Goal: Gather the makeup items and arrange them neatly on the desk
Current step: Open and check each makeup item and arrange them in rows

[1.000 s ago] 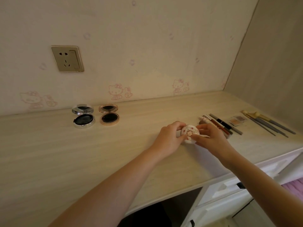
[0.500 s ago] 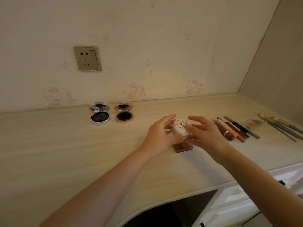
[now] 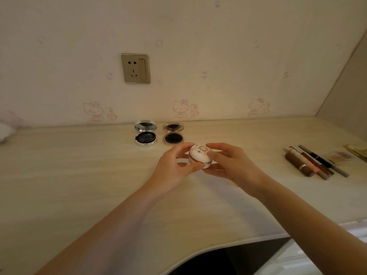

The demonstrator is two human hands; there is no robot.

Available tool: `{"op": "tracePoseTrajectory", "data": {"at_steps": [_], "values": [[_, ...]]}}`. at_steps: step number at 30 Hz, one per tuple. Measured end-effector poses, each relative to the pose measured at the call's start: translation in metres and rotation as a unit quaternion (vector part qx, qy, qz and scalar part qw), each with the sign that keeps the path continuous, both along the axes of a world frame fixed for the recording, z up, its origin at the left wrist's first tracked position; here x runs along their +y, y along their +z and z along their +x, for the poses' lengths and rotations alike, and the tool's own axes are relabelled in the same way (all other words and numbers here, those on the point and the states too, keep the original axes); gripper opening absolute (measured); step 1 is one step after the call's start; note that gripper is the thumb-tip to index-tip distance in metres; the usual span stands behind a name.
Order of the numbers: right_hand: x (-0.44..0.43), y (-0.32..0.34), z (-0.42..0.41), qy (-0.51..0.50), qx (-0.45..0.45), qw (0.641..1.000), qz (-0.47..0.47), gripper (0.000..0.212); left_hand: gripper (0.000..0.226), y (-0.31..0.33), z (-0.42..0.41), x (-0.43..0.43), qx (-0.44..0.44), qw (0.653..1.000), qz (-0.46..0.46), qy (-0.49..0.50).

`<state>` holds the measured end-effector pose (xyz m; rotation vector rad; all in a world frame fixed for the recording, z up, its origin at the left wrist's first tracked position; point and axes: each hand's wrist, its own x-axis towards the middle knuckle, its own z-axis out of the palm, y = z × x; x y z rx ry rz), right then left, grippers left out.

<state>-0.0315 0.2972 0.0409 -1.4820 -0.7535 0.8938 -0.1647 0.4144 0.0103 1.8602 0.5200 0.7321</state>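
A small round white compact with a pink pattern (image 3: 199, 155) is held above the pale wooden desk (image 3: 79, 175) between both hands. My left hand (image 3: 172, 167) grips its left side with thumb and fingers curled. My right hand (image 3: 230, 165) grips its right side, thumb on the lid. Behind them, two opened compacts lie side by side near the wall: a silver one (image 3: 145, 135) and a rose-gold one (image 3: 173, 133). At the right, a row of lipsticks and pencils (image 3: 311, 163) lies beside a small eyeshadow palette (image 3: 340, 158).
A wall socket (image 3: 135, 68) sits above the compacts. Brush handles (image 3: 356, 150) reach the right frame edge. The desk's curved front edge (image 3: 218, 247) opens onto a dark gap below, with white drawers (image 3: 297, 261) at the lower right. Something white (image 3: 5, 132) lies far left.
Both hands have carried the patterned compact leftward, away from the lipstick row and toward the two open compacts. The small brown item seen under the hands half a second ago is no longer in sight.
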Motion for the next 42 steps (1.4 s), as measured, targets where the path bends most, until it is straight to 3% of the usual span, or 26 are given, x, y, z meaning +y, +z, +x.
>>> {"op": "tracePoseTrajectory", "data": {"at_steps": [7,9,11,13,19,27,33,37,42], "values": [[0.017,-0.001,-0.022,0.059,-0.064,0.995,-0.047,0.039,0.049,-0.001,-0.028,0.012,0.006,0.999,-0.049,0.001],[0.018,-0.003,-0.025,0.075,-0.17,0.98,-0.066,0.048,0.048,-0.004,-0.033,0.015,-0.001,0.997,-0.073,0.015],[0.018,-0.005,-0.028,0.092,-0.31,0.943,-0.076,0.056,0.049,-0.007,-0.035,0.016,-0.007,0.995,-0.1,0.026],[0.018,-0.005,-0.03,0.096,-0.377,0.919,-0.071,0.058,0.047,-0.008,-0.038,0.016,-0.013,0.992,-0.121,0.027],[0.024,-0.003,-0.025,0.095,-0.375,0.92,-0.067,0.059,0.033,-0.008,-0.045,0.016,-0.02,0.991,-0.134,0.002],[0.03,0.003,-0.017,0.153,-0.422,0.889,-0.087,0.057,0.038,-0.008,-0.048,0.015,-0.029,0.988,-0.15,-0.017],[0.033,0.0,-0.016,0.157,-0.363,0.916,-0.064,0.058,0.046,-0.009,-0.049,0.015,-0.055,0.987,-0.152,0.006],[0.032,-0.005,-0.02,0.14,-0.341,0.928,-0.053,0.06,0.051,-0.009,-0.049,0.015,-0.096,0.966,-0.239,-0.012],[0.03,-0.01,-0.026,0.155,-0.36,0.919,-0.05,0.068,0.044,-0.005,-0.049,0.016,-0.132,0.926,-0.353,-0.032]]}}
